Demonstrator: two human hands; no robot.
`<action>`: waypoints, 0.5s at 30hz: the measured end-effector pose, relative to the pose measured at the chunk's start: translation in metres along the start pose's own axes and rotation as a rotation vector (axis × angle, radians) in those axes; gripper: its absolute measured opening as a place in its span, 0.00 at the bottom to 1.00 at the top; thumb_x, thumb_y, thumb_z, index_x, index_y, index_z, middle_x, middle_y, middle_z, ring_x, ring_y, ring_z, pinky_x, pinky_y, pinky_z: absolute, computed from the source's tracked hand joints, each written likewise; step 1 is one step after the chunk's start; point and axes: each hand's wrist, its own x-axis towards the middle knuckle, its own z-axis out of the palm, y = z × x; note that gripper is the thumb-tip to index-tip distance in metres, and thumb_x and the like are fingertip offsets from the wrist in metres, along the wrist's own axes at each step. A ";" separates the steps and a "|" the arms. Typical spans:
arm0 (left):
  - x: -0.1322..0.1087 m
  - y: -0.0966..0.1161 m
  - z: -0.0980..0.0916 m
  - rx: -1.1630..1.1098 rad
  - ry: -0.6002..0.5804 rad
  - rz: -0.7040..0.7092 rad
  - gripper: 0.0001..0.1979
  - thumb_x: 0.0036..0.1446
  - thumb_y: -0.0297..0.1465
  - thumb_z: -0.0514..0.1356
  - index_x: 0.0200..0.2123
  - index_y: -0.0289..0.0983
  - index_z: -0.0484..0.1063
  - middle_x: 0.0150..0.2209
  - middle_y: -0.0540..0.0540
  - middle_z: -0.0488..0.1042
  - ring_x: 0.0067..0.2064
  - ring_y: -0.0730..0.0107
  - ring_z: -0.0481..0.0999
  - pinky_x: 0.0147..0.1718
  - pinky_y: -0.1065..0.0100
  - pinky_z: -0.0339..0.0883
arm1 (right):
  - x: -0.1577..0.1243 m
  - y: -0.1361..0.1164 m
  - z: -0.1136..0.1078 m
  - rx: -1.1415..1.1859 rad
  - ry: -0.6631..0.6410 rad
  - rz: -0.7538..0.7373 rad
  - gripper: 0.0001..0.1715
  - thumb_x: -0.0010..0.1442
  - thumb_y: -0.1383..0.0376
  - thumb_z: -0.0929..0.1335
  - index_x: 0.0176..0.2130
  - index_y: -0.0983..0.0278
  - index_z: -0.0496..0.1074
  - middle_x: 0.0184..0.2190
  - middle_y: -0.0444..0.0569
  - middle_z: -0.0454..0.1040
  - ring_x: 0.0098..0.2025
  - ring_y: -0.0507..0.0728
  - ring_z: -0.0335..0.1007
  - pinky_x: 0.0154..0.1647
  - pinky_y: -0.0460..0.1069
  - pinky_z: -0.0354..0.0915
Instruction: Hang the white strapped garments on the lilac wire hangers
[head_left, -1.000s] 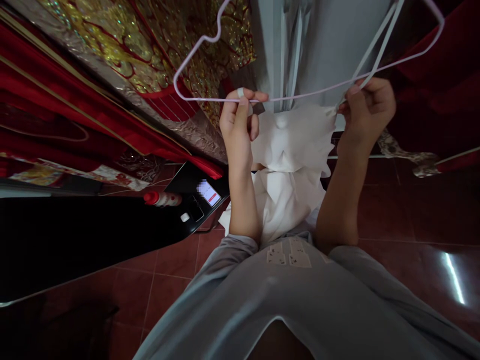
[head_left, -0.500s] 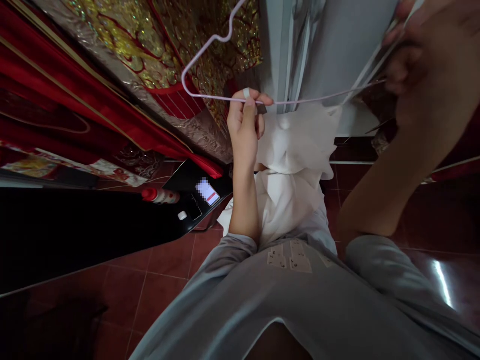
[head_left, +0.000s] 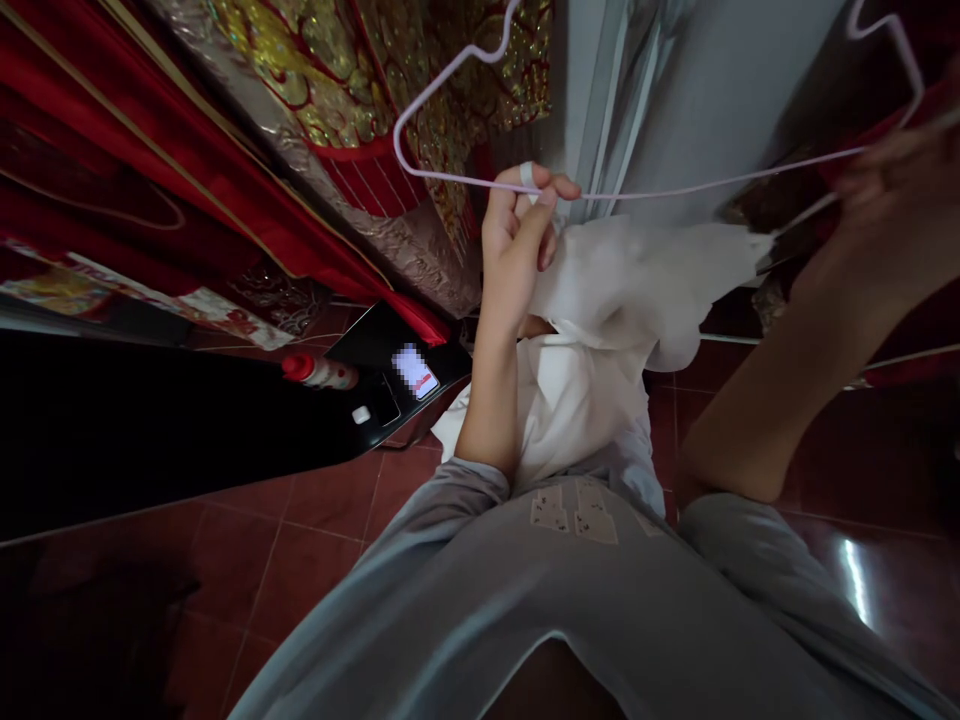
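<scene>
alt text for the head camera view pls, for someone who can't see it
Seen from above, a person's left hand grips the bottom bar of a pale wire hanger with a white garment draped below it, while the blurred right hand is at the hanger's far end. Red and gold fabric hangs at left above a red tiled floor.

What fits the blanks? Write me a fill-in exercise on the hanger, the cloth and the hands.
1. The left hand pinches the hanger's ____ bar.
2. The cloth hanging below it is ____ in colour.
3. The right hand, at the hanger's other end, looks ____ in the picture.
4. The bottle has a ____ cap.

Missing words: bottom; white; blurred; red
</scene>
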 end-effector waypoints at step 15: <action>0.003 0.017 -0.033 0.154 0.073 0.094 0.17 0.65 0.22 0.55 0.48 0.50 0.74 0.57 0.53 0.72 0.37 0.60 0.79 0.30 0.62 0.71 | -0.060 0.036 0.046 -0.377 -0.398 -0.263 0.19 0.59 0.64 0.67 0.51 0.55 0.65 0.37 0.44 0.68 0.40 0.51 0.68 0.30 0.46 0.62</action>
